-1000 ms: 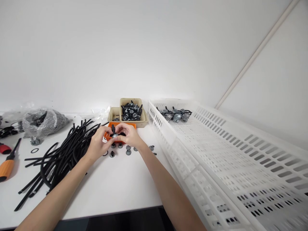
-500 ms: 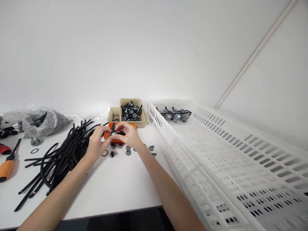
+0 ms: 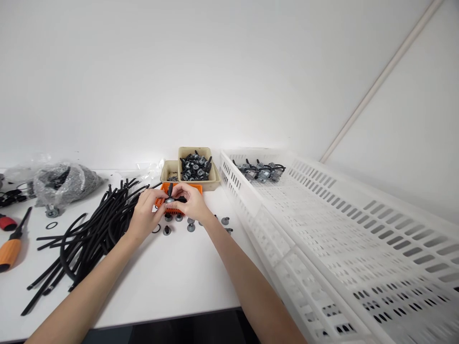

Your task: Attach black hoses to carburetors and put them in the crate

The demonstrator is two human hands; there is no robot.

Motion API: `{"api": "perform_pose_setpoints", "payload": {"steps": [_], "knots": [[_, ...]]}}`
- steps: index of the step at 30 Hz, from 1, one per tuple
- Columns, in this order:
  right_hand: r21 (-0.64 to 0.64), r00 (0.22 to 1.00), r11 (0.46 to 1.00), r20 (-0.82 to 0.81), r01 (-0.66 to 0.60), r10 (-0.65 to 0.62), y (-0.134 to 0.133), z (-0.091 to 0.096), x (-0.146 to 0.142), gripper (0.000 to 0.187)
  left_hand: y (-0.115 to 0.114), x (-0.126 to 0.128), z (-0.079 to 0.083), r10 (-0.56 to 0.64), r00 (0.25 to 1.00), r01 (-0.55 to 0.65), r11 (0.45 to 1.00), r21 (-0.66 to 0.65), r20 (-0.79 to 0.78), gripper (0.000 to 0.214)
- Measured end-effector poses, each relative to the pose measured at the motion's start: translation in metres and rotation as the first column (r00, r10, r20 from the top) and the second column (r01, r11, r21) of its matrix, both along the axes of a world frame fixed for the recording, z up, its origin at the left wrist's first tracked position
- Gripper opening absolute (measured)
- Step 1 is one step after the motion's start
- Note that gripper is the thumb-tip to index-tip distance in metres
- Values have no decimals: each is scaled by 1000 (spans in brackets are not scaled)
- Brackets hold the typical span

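Toward the back edge of the table [image 3: 193,277], left hand [image 3: 144,213] and right hand [image 3: 194,203] pinched 1 black-and-gray part [image 3: 169,200]; a slack grip risked dropping it by the orange basket [image 3: 198,188].

Left hand [image 3: 145,216] and right hand [image 3: 195,203] bare, fingers [image 3: 155,193] slim; left forearm [image 3: 98,282] and right forearm [image 3: 244,277] bare too, tapering toward narrow wrists [image 3: 132,237]

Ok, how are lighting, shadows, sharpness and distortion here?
Head view: bright light on the white wall, a soft shadow beside the orange-handled screwdriver, glints on the plastic bag; head view: the white crate looks stretched toward the lower right; head view: the part between the fingers is too small for fine detail.
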State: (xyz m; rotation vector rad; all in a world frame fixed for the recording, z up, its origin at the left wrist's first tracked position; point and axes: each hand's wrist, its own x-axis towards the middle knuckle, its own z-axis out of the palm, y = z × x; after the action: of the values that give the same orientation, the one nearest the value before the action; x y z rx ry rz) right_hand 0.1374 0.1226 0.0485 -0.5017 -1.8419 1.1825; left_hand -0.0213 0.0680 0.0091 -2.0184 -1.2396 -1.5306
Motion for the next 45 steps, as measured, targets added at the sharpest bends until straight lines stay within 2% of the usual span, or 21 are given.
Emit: {"api": "perform_pose_setpoints", "payload": {"steps": [5, 10, 16, 22, 31, 36, 39, 45], "knots": [[8, 1000, 1000, 0, 0, 0, 1, -2, -1, 40, 0, 0, 0, 6, 1000, -6, 1000, -14, 7, 14], [2, 998, 1000, -51, -30, 30, 0, -5, -5, 45, -1, 1, 2, 29, 999, -30, 999, 25, 38, 12], [-227, 989, 970, -138, -91, 60, -5, 4, -2, 38, 0, 0, 2, 42, 998, -46, 997, 66, 49, 10], [-372, 982, 917, -165, -145, 88, -3, 6, 2, 51, 0, 0, 3, 80, 996, -84, 991, 100, 39, 11], [-362, 975, 917, -193, -171, 105, 3, 0, 2, 58, -1, 0, 6, 119, 991, -112, 986, 122, -52, 8], [-398, 978, 907, -200, -135, 58, 4, -3, 2, 58, 0, 1, 8, 109, 989, -93, 985, 146, -102, 7], [-395, 976, 912, -216, -113, 28, 5, -5, 1, 57, 0, 2, 6, 80, 994, -73, 993, 97, -75, 8], [-401, 958, 907, -287, -126, 6, 4, -6, -3, 54, 0, 7, -1, 71, 993, -59, 991, -121, 98, 20]]}}
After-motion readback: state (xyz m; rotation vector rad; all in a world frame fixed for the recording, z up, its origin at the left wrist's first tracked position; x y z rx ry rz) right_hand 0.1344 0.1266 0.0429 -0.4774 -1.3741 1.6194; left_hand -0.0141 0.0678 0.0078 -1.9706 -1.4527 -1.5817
